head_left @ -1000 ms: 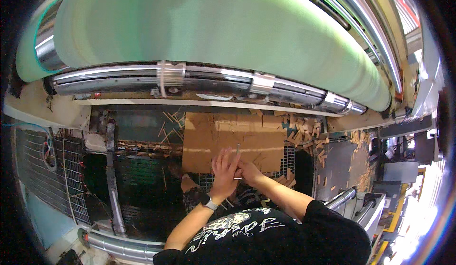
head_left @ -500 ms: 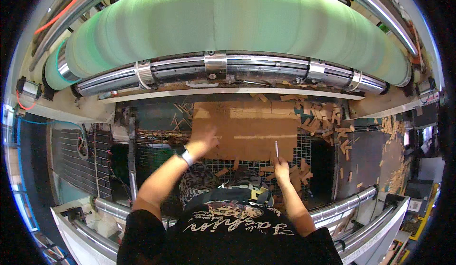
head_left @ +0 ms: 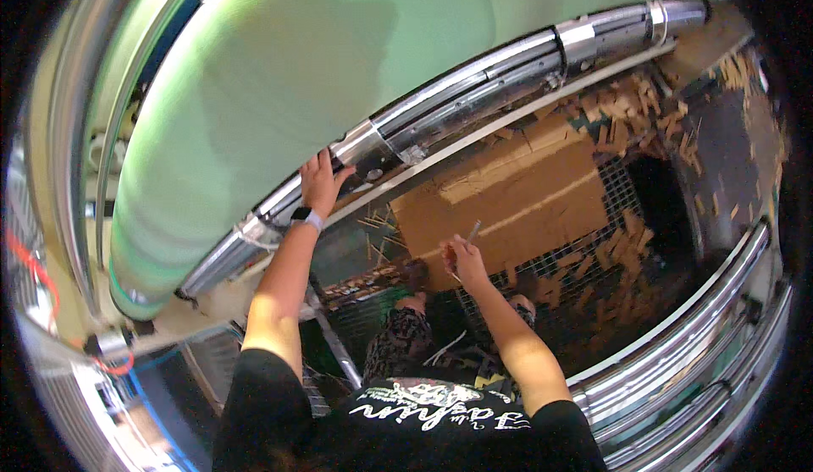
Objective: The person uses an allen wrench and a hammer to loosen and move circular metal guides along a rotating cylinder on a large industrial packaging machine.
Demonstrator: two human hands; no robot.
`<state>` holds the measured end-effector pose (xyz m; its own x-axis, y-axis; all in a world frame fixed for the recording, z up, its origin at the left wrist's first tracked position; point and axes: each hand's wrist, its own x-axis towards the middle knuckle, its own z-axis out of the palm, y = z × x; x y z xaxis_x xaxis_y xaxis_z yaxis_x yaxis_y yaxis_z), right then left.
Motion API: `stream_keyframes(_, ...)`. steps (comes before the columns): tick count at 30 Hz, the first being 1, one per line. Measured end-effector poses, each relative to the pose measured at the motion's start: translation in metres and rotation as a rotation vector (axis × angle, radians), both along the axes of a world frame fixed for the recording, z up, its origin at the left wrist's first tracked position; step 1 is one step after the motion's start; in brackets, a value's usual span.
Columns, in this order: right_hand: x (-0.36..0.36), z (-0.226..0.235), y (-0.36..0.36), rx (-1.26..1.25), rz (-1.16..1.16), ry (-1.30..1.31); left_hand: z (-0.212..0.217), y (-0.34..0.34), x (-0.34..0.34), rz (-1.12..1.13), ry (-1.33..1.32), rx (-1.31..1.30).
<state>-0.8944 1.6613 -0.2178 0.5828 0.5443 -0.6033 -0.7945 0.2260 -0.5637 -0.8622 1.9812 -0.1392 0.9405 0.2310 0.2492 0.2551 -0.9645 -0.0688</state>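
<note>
My left hand (head_left: 322,186) rests on the slotted metal shaft (head_left: 457,91) just below the big green roller (head_left: 322,66). Its fingers are stretched over the metal. Closed around a slim silver hand tool (head_left: 474,231), my right hand (head_left: 462,260) is over the near part of a brown cardboard sheet (head_left: 517,209). One end of the tool sticks up past the fingers; its exact kind is unclear. The cardboard lies on a metal grid (head_left: 621,188) between the machine's rollers.
Cardboard offcuts (head_left: 627,260) lie scattered over the grid and beyond the sheet. Shiny steel rollers (head_left: 669,345) run along the near right side. A pale rail (head_left: 508,125) crosses below the shaft. Dark gaps open beside the grid.
My view has turned and shifted left. My left hand has gone from over the cardboard up to the metal shaft. My right hand still holds the tool, now over the sheet.
</note>
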Motion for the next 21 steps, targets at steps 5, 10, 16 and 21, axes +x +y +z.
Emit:
stream_keyframes(5, 0.006, -0.057, 0.147, 0.122, -0.25, 0.279, -0.013, 0.018, 0.0, -0.176, -0.051, 0.029)
stream_keyframes(10, 0.012, -0.074, 0.239, 0.46, -0.597, 0.235, -0.024, 0.021, 0.001, -0.189, -0.16, -0.218)
stream_keyframes(16, 0.028, -0.094, 0.272, 0.533, -0.708, 0.209, -0.021, 0.021, 0.011, -0.089, -0.19, -0.402)
stream_keyframes(21, 0.029, -0.084, 0.279, 0.534, -0.771, 0.304, -0.018, 0.017, 0.014, -0.013, -0.208, -0.515)
